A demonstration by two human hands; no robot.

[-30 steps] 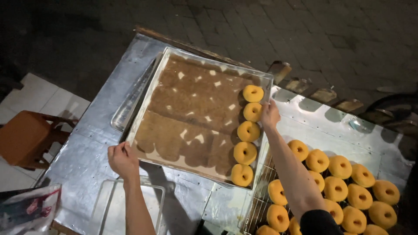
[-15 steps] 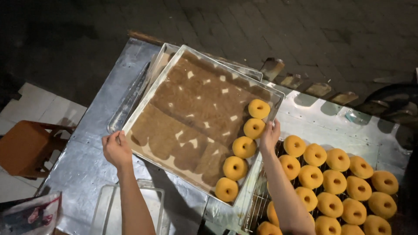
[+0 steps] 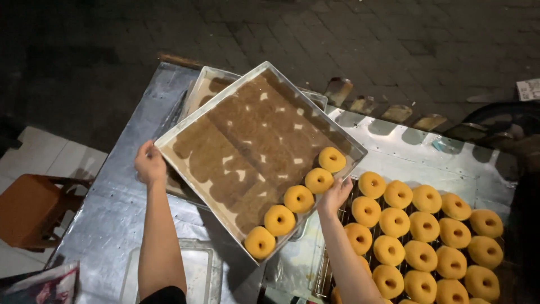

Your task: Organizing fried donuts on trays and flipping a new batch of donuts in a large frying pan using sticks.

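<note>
Gripping the tilted tray, both hands lift doughnuts.

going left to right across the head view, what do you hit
orange stool → left hand → lifted metal tray with a row of doughnuts → right hand → wire rack full of doughnuts

The raised tray hides most of a second tray beneath it; only that one's far corner and rim show. The fingers of the right hand disappear under the raised tray's edge, so their grip cannot be seen. The bottom edge cuts off the wire rack and its nearest doughnuts, a clear lidded box and both forearms. The stool runs past the left edge.
</note>
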